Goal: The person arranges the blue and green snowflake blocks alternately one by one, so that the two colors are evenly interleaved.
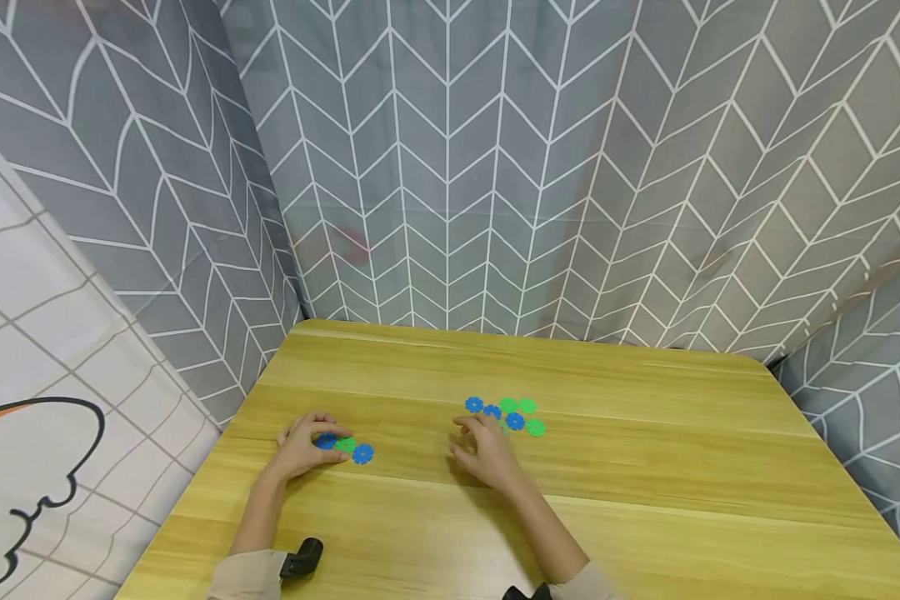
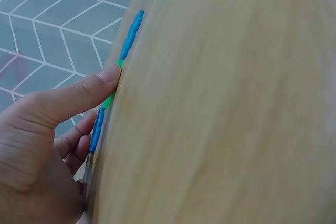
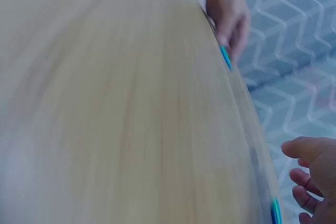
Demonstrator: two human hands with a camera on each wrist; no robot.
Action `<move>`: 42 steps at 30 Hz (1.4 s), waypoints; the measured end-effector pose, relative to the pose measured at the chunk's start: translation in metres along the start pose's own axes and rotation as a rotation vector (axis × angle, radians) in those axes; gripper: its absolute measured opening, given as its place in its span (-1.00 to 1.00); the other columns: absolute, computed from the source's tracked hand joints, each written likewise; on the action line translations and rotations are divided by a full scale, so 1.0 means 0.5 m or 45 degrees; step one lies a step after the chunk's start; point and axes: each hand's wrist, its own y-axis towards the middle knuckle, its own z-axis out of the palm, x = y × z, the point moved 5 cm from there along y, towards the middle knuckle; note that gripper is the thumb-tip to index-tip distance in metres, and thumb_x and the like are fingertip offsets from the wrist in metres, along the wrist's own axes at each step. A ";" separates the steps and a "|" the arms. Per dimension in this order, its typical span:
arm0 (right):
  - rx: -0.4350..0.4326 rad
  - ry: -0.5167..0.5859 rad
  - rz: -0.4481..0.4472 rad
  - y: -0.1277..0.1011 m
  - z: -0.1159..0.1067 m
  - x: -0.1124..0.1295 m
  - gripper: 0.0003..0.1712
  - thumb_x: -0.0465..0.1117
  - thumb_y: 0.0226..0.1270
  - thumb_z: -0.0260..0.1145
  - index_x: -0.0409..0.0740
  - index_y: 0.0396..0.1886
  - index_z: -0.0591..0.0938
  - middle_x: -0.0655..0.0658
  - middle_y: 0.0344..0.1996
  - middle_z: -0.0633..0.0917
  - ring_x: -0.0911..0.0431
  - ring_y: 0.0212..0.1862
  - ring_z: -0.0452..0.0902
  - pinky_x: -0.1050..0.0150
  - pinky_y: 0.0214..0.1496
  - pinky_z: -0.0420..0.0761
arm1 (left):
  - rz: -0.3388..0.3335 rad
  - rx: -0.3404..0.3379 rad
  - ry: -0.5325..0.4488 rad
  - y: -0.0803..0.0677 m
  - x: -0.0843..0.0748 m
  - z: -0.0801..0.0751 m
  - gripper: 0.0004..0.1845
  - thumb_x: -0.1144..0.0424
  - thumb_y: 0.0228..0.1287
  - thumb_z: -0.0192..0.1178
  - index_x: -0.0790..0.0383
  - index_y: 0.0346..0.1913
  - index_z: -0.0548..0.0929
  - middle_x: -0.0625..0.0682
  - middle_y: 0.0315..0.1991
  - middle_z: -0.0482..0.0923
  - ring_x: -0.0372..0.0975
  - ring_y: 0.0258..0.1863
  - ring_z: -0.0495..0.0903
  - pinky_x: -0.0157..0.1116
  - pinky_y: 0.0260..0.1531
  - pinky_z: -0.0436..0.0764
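Observation:
In the head view my left hand (image 1: pixel 309 444) is at the left part of the table, its thumb and a finger pinching a green notched plastic disc (image 1: pixel 346 445). A blue notched disc (image 1: pixel 362 453) stands in line at its right. Another blue disc (image 1: pixel 326 441) lies in line at its left, partly behind the fingers. Edge-on in the left wrist view, the thumb presses at the green disc (image 2: pixel 108 99) between the two blue ones. My right hand (image 1: pixel 486 454) is beside a loose group of discs with nothing in its fingers, thumb and forefinger apart.
The loose group has blue discs (image 1: pixel 515 422) and green discs (image 1: pixel 536 427), several in all, right of the table's middle. One green disc is partly hidden by my right hand. A patterned grey curtain (image 1: pixel 450 167) hangs behind the wooden table (image 1: pixel 645 475).

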 end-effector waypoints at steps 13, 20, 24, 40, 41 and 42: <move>-0.015 -0.024 0.322 -0.074 -0.083 -0.135 -0.65 -0.23 0.06 0.43 -0.23 -0.11 0.68 -0.09 -0.35 0.59 0.03 -0.29 0.48 -0.01 -0.16 0.31 | -0.008 0.010 -0.015 -0.004 -0.003 0.000 -0.70 0.21 -0.11 0.49 0.16 -0.23 0.74 0.23 -0.05 0.42 0.19 0.03 0.26 0.20 -0.02 -0.12; 0.006 -0.072 0.359 -0.077 -0.085 -0.148 -0.71 -0.24 0.14 0.38 -0.24 -0.13 0.70 -0.13 -0.30 0.58 0.05 -0.28 0.43 0.01 -0.18 0.28 | -0.005 0.006 0.019 -0.003 -0.007 -0.001 -0.68 0.19 -0.12 0.50 0.15 -0.22 0.74 0.23 -0.04 0.43 0.20 0.03 0.28 0.17 -0.05 -0.07; -0.023 -0.074 0.334 -0.075 -0.085 -0.146 -0.77 -0.25 0.14 0.39 -0.21 -0.18 0.72 -0.12 -0.31 0.59 0.03 -0.28 0.43 0.06 -0.22 0.26 | 0.000 -0.002 0.048 0.000 -0.008 -0.001 -0.66 0.17 -0.12 0.50 0.15 -0.20 0.74 0.23 -0.03 0.44 0.20 0.03 0.29 0.14 -0.09 -0.03; -0.017 -0.123 0.270 -0.075 -0.077 -0.139 -0.71 -0.17 0.16 0.39 -0.17 -0.12 0.72 -0.13 -0.28 0.54 0.00 -0.23 0.40 0.13 -0.23 0.21 | 0.008 0.064 0.092 0.012 -0.030 0.012 -0.56 0.04 -0.24 0.54 0.06 -0.17 0.75 0.21 0.01 0.47 0.18 0.07 0.30 0.09 -0.12 0.03; -0.028 -0.116 0.275 -0.076 -0.078 -0.140 -0.72 -0.17 0.15 0.40 -0.17 -0.14 0.72 -0.12 -0.29 0.54 0.01 -0.24 0.40 0.14 -0.23 0.20 | -0.002 0.074 0.087 0.014 -0.032 0.015 -0.56 0.05 -0.24 0.55 0.05 -0.17 0.75 0.20 0.02 0.47 0.17 0.08 0.30 0.09 -0.12 0.02; -0.039 -0.110 0.279 -0.076 -0.079 -0.140 -0.73 -0.17 0.14 0.41 -0.17 -0.17 0.72 -0.11 -0.30 0.55 0.02 -0.25 0.40 0.15 -0.24 0.20 | -0.004 0.081 0.090 0.015 -0.035 0.017 -0.56 0.04 -0.25 0.55 0.04 -0.18 0.75 0.20 0.03 0.47 0.16 0.08 0.29 0.08 -0.12 0.02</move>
